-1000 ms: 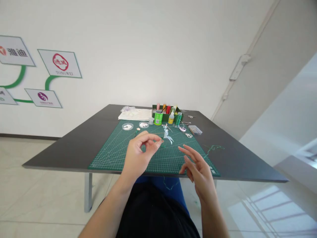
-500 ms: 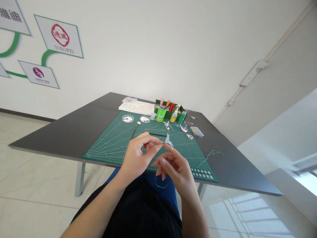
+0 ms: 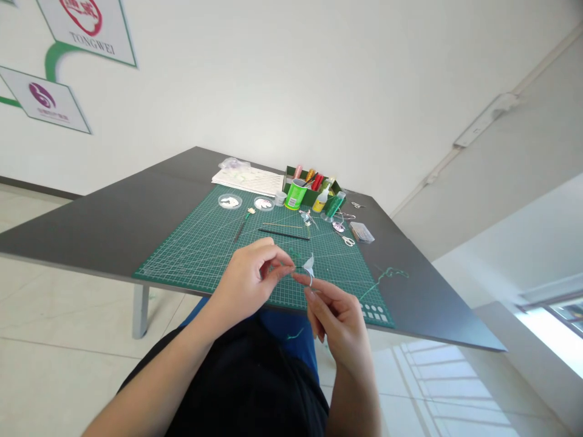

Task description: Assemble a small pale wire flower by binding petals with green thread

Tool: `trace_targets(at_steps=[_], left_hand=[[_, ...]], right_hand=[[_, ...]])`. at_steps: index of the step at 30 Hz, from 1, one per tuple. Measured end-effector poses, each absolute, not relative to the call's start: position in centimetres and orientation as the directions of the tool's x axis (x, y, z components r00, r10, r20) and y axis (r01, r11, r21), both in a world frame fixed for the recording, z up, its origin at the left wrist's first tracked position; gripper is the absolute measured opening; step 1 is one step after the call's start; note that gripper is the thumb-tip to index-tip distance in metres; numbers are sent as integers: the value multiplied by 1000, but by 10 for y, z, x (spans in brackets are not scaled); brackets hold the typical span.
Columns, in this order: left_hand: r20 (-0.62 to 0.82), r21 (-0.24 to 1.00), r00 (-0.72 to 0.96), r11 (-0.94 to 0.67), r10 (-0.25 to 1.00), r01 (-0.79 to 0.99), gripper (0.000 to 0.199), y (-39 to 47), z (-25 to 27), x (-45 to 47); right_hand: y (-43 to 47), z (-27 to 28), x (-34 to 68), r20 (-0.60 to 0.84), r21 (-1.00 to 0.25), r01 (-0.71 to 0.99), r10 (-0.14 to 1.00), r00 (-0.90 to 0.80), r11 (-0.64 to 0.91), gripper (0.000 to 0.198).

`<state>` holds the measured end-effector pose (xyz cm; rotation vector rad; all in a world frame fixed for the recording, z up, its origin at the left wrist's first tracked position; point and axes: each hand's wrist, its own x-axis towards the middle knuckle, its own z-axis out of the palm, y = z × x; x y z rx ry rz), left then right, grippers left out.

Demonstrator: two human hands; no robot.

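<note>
The left hand (image 3: 248,276) has its thumb and first finger pinched together on the thin end of a small, pale blue flower (image 3: 309,265) with pointed petals. The petals stick out just right of those fingertips, above a flat green mat (image 3: 195,252) with white lines. The right hand (image 3: 341,315) is loosely curled, its first finger reaching just under the flower; I cannot tell if it grips anything.

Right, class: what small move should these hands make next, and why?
Perhaps the right hand should steady the pale blue piece: the left hand seems to pinch it at one end, it sticks out loose beyond that pinch, and the right index finger lies close by.
</note>
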<state>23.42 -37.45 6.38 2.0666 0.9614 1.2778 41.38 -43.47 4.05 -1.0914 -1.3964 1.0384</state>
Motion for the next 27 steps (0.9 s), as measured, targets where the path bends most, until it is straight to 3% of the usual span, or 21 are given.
trace_targets(at_steps=[11, 27], left_hand=[[557, 683, 358, -658, 749, 316, 16, -385, 72, 237], [554, 704, 322, -638, 768, 312, 18, -388, 72, 233]], right_hand=[[-443, 41, 419, 270, -959, 102, 962, 30, 266, 34], [-468, 51, 417, 247, -934, 259, 968, -32, 247, 31]])
